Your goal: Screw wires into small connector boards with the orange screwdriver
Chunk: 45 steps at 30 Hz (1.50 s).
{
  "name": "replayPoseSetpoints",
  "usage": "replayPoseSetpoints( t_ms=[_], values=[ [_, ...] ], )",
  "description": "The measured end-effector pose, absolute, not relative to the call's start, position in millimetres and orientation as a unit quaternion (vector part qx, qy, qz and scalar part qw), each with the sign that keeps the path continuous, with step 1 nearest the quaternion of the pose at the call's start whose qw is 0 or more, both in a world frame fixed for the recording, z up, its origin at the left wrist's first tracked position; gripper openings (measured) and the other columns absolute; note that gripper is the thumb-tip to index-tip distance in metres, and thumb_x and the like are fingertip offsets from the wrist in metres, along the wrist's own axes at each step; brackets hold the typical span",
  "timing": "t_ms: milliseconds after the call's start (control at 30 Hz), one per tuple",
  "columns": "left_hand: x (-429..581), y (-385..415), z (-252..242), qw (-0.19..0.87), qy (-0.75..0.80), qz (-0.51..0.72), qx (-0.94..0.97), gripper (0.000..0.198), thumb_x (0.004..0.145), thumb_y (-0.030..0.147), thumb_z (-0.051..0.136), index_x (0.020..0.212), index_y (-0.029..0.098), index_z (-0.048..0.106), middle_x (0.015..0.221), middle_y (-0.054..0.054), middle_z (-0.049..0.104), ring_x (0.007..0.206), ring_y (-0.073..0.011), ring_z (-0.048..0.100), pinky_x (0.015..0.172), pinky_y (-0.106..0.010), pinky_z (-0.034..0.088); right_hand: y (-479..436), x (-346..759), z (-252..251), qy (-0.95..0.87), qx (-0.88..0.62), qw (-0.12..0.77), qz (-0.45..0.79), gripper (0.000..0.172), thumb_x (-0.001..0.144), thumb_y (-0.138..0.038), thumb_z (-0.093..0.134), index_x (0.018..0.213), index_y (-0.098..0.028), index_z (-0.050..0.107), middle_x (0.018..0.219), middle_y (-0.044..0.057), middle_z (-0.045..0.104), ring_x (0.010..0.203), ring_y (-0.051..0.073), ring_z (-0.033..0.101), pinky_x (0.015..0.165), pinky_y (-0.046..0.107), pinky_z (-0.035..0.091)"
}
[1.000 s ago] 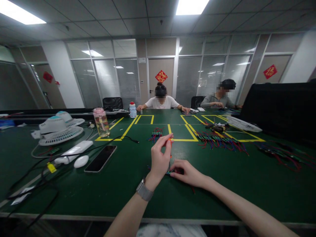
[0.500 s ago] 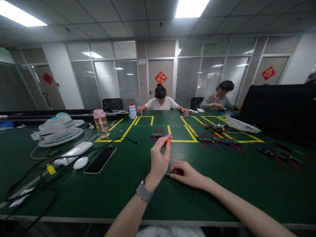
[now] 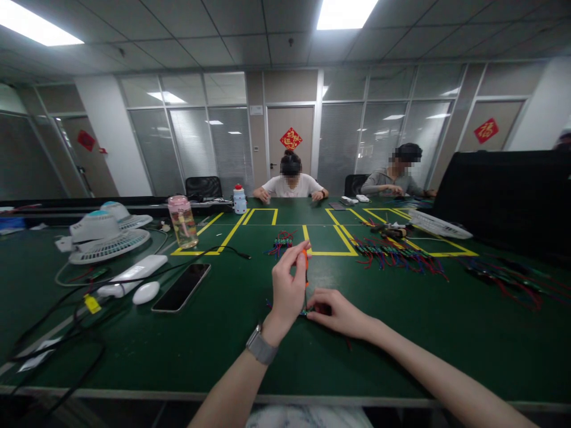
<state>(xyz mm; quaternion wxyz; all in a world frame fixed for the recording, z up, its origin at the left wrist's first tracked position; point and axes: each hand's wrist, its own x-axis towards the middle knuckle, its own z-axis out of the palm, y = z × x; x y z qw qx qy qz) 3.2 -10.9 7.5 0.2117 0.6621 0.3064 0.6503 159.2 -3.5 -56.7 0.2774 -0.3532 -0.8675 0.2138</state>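
Observation:
My left hand (image 3: 288,290), a watch on its wrist, is raised above the green table (image 3: 232,333) and pinches a small orange-handled tool (image 3: 306,261) that points down. My right hand (image 3: 336,312) rests low on the table with its fingers closed on a small wired part (image 3: 307,310) directly under the tool. What exactly the part is, I cannot make out; thin red and blue wires trail from it.
Bundles of coloured wires (image 3: 397,252) lie to the right, a smaller bundle (image 3: 281,242) lies ahead. A phone (image 3: 182,286), a white mouse (image 3: 146,292), fans (image 3: 104,235), a pink bottle (image 3: 182,221) and black cables are on the left. Two people sit at the far side.
The orange tool in my left hand has tipped from nearly level to pointing down at the part. The far person in white drew both hands in.

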Motion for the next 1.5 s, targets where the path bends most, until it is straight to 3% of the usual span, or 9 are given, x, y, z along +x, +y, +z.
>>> replayPoseSetpoints(
  t_ms=[200, 367, 467, 700, 900, 1000, 1167, 1367, 1500],
  values=[
    [2.2, -13.6, 10.5, 0.135, 0.329, 0.65, 0.671, 0.011, 0.085, 0.024, 0.062, 0.092, 0.02, 0.069, 0.088, -0.003, 0.058, 0.081, -0.0137, 0.057, 0.075, -0.025, 0.046, -3.4, 160.0, -57.8, -0.87, -0.354, 0.277, 0.203, 0.017, 0.086, -0.032, 0.061, 0.087, -0.016, 0.068, 0.077, 0.002, 0.058, 0.065, 0.012, 0.052, 0.06, 0.023, 0.04],
    [2.2, -12.8, 9.5, 0.18, 0.31, 0.639, 0.681, 0.028, 0.095, 0.023, 0.042, 0.11, 0.023, 0.066, 0.107, -0.006, 0.06, 0.1, -0.0159, 0.058, 0.087, -0.029, 0.046, -4.0, 159.5, -56.0, -0.869, -0.355, 0.275, 0.207, 0.017, 0.085, -0.031, 0.061, 0.088, -0.016, 0.068, 0.077, 0.002, 0.058, 0.065, 0.012, 0.053, 0.06, 0.023, 0.041],
    [2.9, -10.8, 7.8, 0.218, 0.296, 0.639, 0.676, 0.03, 0.096, 0.023, 0.04, 0.118, 0.021, 0.061, 0.111, -0.007, 0.063, 0.097, -0.016, 0.061, 0.085, -0.029, 0.048, -3.9, 159.7, -55.4, -0.87, -0.353, 0.275, 0.209, 0.017, 0.085, -0.031, 0.061, 0.089, -0.016, 0.068, 0.078, 0.002, 0.058, 0.066, 0.013, 0.054, 0.06, 0.023, 0.041],
    [2.5, -14.1, 11.9, 0.131, 0.323, 0.646, 0.68, 0.013, 0.085, 0.023, 0.061, 0.095, 0.02, 0.07, 0.089, -0.003, 0.059, 0.082, -0.0143, 0.058, 0.075, -0.026, 0.047, -3.1, 160.4, -57.1, -0.871, -0.354, 0.274, 0.202, 0.016, 0.085, -0.03, 0.061, 0.088, -0.017, 0.068, 0.078, 0.002, 0.059, 0.066, 0.012, 0.053, 0.061, 0.023, 0.041],
    [2.9, -11.9, 8.3, 0.193, 0.302, 0.641, 0.679, 0.031, 0.096, 0.022, 0.039, 0.115, 0.023, 0.063, 0.111, -0.006, 0.062, 0.101, -0.0164, 0.06, 0.087, -0.03, 0.047, -4.4, 159.0, -54.9, -0.869, -0.356, 0.273, 0.21, 0.016, 0.085, -0.03, 0.061, 0.09, -0.016, 0.069, 0.077, 0.002, 0.058, 0.066, 0.012, 0.053, 0.06, 0.022, 0.041],
    [4.3, -10.5, 6.8, 0.206, 0.295, 0.644, 0.675, 0.027, 0.095, 0.022, 0.044, 0.115, 0.021, 0.062, 0.109, -0.007, 0.065, 0.097, -0.0166, 0.062, 0.083, -0.029, 0.049, -4.2, 159.1, -55.6, -0.868, -0.355, 0.274, 0.211, 0.016, 0.085, -0.03, 0.061, 0.089, -0.016, 0.068, 0.078, 0.002, 0.059, 0.066, 0.012, 0.053, 0.06, 0.022, 0.041],
    [3.7, -14.3, 10.9, 0.123, 0.319, 0.649, 0.679, 0.013, 0.085, 0.021, 0.061, 0.096, 0.021, 0.068, 0.092, -0.004, 0.062, 0.087, -0.0155, 0.06, 0.078, -0.027, 0.048, -2.8, 160.2, -57.2, -0.871, -0.35, 0.278, 0.204, 0.016, 0.085, -0.03, 0.061, 0.088, -0.017, 0.068, 0.079, 0.002, 0.06, 0.067, 0.012, 0.054, 0.061, 0.023, 0.041],
    [2.2, -13.8, 9.6, 0.161, 0.308, 0.646, 0.68, 0.029, 0.096, 0.022, 0.041, 0.111, 0.022, 0.065, 0.108, -0.006, 0.064, 0.101, -0.0163, 0.06, 0.089, -0.03, 0.047, -3.9, 160.2, -55.2, -0.87, -0.354, 0.275, 0.204, 0.017, 0.085, -0.031, 0.061, 0.089, -0.016, 0.068, 0.078, 0.002, 0.059, 0.066, 0.012, 0.054, 0.061, 0.023, 0.042],
    [3.2, -12.3, 8.7, 0.169, 0.308, 0.654, 0.67, 0.022, 0.093, 0.021, 0.048, 0.108, 0.02, 0.065, 0.104, -0.006, 0.067, 0.094, -0.0156, 0.062, 0.083, -0.028, 0.049, -4.1, 159.7, -55.2, -0.871, -0.354, 0.273, 0.203, 0.018, 0.086, -0.032, 0.06, 0.09, -0.017, 0.068, 0.079, 0.002, 0.059, 0.067, 0.013, 0.054, 0.061, 0.024, 0.042]
  ],
)
